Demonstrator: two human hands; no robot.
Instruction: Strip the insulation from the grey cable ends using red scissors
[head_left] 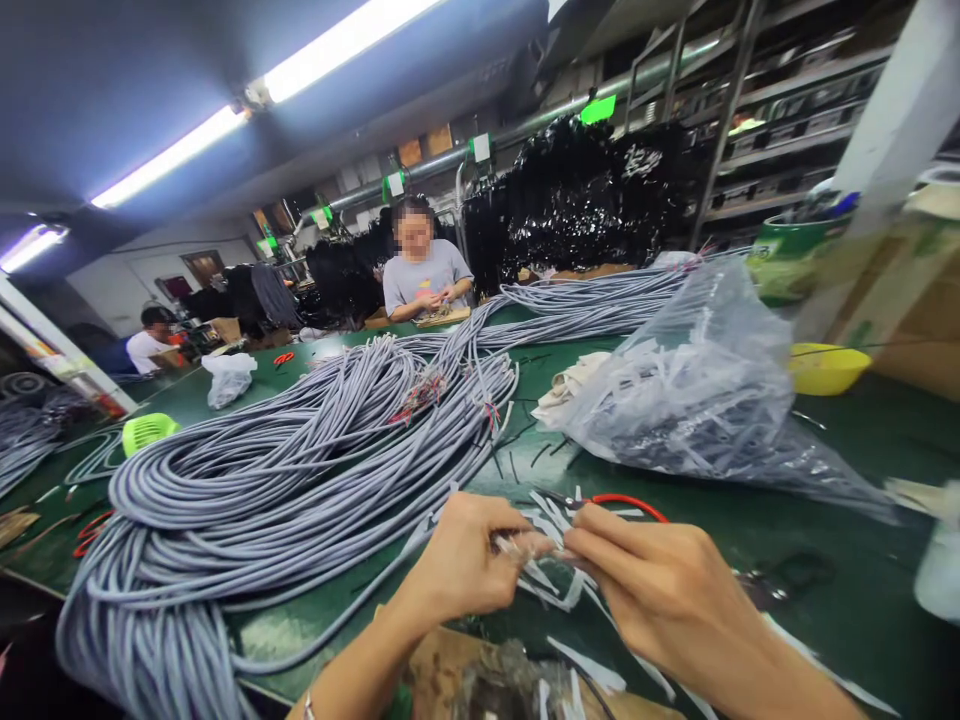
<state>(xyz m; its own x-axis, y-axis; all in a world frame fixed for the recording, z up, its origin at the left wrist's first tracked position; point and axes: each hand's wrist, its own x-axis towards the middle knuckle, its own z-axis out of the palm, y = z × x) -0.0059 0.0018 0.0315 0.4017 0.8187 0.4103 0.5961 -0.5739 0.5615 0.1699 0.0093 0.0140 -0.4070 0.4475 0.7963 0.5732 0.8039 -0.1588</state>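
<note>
My left hand [476,555] is closed, its fingers curled at the near middle of the bench. A single grey cable [360,612] runs up from the lower left and passes into this hand. Facing it, my right hand [660,580] pinches with thumb and fingertips, almost touching the left fingers. Between the two hands is a thin, whitish, blurred bit; its kind is unclear. Under and behind the fingers lie white strips [559,597] and red-handled cutters [630,502]. A big bundle of grey cables [300,500], with bared red and white wire ends, spreads out to the left.
A clear plastic bag [675,400] full of pale strips stands at right, with a yellow bowl [829,368] behind it. A lime-green basket [148,432] sits at left. Across the green bench [862,570] a co-worker [426,270] handles something small. Black cable coils [577,200] hang behind.
</note>
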